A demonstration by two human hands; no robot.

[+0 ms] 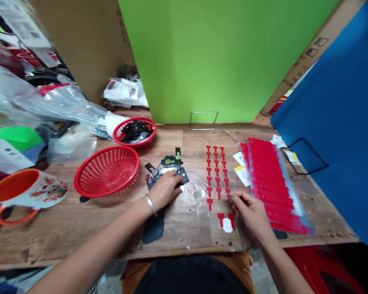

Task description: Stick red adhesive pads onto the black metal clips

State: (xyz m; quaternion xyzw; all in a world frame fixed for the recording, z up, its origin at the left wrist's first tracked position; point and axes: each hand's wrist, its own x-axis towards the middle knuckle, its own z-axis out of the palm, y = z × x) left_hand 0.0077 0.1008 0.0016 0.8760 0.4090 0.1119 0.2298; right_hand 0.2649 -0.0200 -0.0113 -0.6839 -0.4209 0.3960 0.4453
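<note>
My left hand (166,188), with a bracelet at the wrist, rests on a loose pile of dark flat plates (155,173). Its fingers are curled down, and what lies under them is hidden. Rows of red T-shaped stickers (216,163) lie on a clear sheet in the middle of the table. At the lower right end of these rows, my right hand (251,210) pinches a red T-shaped sticker (228,195). Just below sits a white rounded piece (227,225) between two more red shapes.
A stack of red sticker sheets (268,179) lies to the right. On the left stand an empty red basket (107,171), a red basket of dark parts (135,143) and an orange-and-white mug (50,190). A green panel (202,61) and a blue panel (334,114) rise behind.
</note>
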